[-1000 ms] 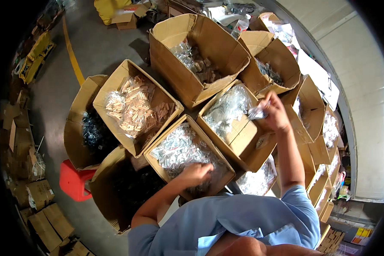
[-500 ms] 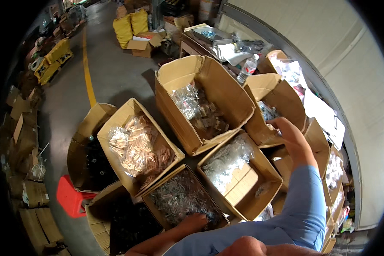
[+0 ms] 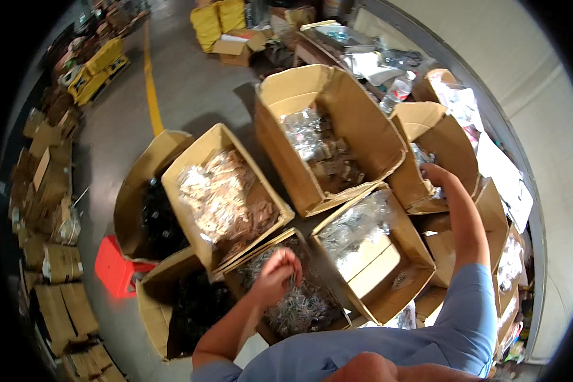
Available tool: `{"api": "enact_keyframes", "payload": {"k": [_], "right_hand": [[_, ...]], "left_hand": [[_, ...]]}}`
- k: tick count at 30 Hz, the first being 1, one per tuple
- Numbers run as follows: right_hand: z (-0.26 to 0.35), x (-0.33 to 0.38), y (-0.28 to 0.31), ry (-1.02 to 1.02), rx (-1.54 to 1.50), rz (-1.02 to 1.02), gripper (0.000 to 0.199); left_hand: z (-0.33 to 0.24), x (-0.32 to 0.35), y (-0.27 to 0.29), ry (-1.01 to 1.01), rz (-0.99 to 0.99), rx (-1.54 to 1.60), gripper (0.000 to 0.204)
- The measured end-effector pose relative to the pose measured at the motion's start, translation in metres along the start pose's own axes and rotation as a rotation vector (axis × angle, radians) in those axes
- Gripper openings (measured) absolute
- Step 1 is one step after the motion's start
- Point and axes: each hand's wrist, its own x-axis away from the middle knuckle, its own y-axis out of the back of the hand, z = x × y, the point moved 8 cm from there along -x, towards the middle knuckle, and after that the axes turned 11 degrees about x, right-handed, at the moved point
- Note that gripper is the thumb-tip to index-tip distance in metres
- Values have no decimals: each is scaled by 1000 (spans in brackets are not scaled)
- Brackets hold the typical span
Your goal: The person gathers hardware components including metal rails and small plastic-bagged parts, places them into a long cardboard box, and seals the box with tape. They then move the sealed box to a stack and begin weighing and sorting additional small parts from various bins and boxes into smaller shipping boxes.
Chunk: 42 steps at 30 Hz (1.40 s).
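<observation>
My left hand is raised over an open carton of loose grey metal parts that look like screws. Its fingers are curled together, and anything between them is too small to name. At the right, my right hand reaches into a cut-down carton holding small shiny pieces in clear plastic. The fingers bend downward and look closed, partly hidden by their own angle. Between the two hands stands a carton with clear plastic bags and a bare cardboard bottom.
Farther off, a tall carton holds bagged clear pieces. To the left are a carton of copper-coloured parts, cartons of black parts and a red stool. A plastic bottle stands behind, near a wall.
My left hand has lifted out of the grey parts and moved up and away from me, fingers curled. My right hand stays at the right carton. The whole view has shifted slightly.
</observation>
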Motion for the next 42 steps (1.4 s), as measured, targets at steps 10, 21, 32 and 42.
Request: {"api": "enact_keyframes", "payload": {"k": [10,21,32,42], "right_hand": [[-111,-65,-75,-12,-247,175,30],[-8,43,54,-11,-367,-398,17],[183,122,239,774,-1472,-732,8],[299,-89,100,247,477,55,57]], "left_hand": [[-129,-72,106,-332,-268,-561,28],[-124,-79,114,-213,-327,-1715,7],[-121,-71,120,-166,-320,-1657,24],[-155,-3,57,-625,-433,-1297,12]]}}
